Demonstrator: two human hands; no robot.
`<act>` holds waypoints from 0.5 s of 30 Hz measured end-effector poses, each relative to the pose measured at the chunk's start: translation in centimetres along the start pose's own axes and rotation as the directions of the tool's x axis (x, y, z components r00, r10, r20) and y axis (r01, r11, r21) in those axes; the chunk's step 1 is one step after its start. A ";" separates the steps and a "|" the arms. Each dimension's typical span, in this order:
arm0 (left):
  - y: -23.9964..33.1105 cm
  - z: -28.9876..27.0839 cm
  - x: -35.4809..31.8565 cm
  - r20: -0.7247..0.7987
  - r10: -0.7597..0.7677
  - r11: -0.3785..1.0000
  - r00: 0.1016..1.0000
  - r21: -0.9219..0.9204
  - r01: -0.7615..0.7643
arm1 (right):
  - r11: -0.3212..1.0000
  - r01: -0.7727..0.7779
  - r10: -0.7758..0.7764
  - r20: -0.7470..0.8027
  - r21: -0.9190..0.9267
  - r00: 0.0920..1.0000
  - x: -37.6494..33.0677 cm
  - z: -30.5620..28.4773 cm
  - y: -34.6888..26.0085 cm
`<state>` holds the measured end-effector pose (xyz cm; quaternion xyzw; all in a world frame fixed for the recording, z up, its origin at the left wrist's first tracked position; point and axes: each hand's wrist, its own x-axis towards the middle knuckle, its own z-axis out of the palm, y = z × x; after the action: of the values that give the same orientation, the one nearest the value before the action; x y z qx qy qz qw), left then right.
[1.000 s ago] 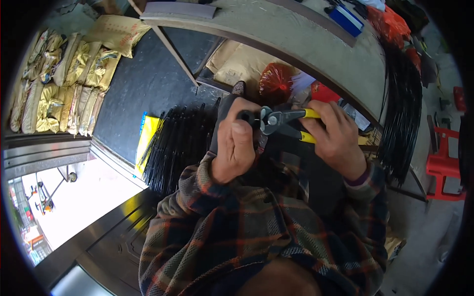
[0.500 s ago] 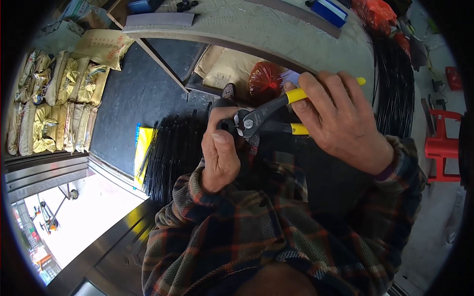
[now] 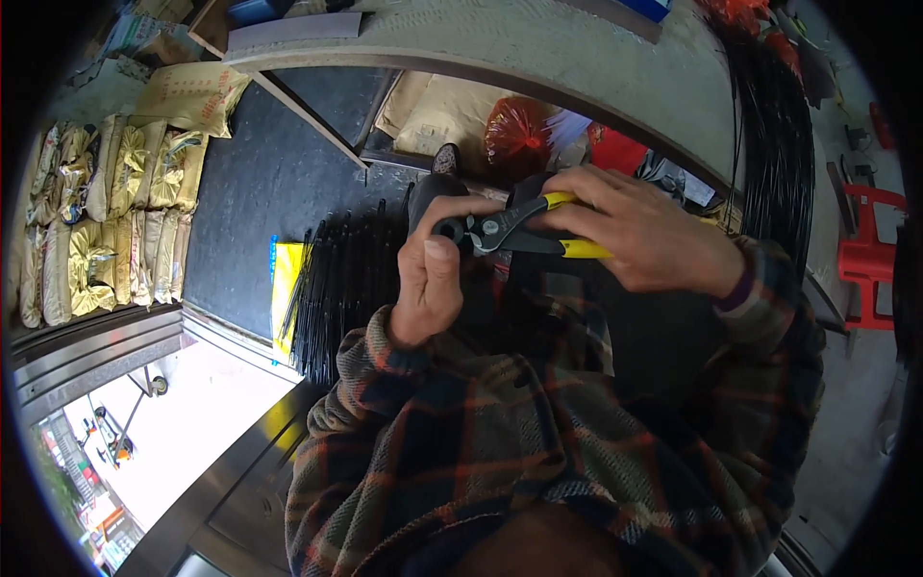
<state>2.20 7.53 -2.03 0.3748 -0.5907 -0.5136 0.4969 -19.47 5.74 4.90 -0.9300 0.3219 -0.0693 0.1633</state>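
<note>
Right hand (image 3: 644, 240) clenched around yellow-handled pliers (image 3: 524, 229); left hand (image 3: 433, 279) gripped a dark piece (image 3: 428, 197) at the pliers' head. Black rods (image 3: 336, 288) bundled below.

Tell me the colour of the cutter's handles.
Yellow handles on the cutter, gripped by the right hand; the head view shows them.

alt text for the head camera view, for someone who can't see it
Seen from above, a person in a plaid shirt grips yellow-handled pliers in the right hand, jaws set against a small dark piece pinched in the left hand. Below lie a bundle of black rods, a red bag and yellow sacks at far left.
</note>
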 end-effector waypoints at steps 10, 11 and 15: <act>0.5 -0.2 -0.5 0.122 -0.022 0.988 0.992 -0.149 0.040 | 0.588 -0.511 0.015 0.623 0.627 0.782 1.1 -5.4 -0.2; 0.4 -0.1 -0.5 0.121 -0.017 0.987 0.993 -0.158 0.036 | 0.620 -0.523 0.043 0.640 0.585 0.767 1.3 -5.8 -0.4; 0.6 0.4 -0.4 0.084 0.005 0.994 0.996 -0.109 0.004 | 0.703 -0.443 0.031 0.597 0.557 0.802 1.1 -5.8 0.0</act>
<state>1.92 8.11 -1.50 0.3252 -0.5823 -0.5601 0.4913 -19.96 3.51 10.33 -0.7335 0.3366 0.1097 0.5802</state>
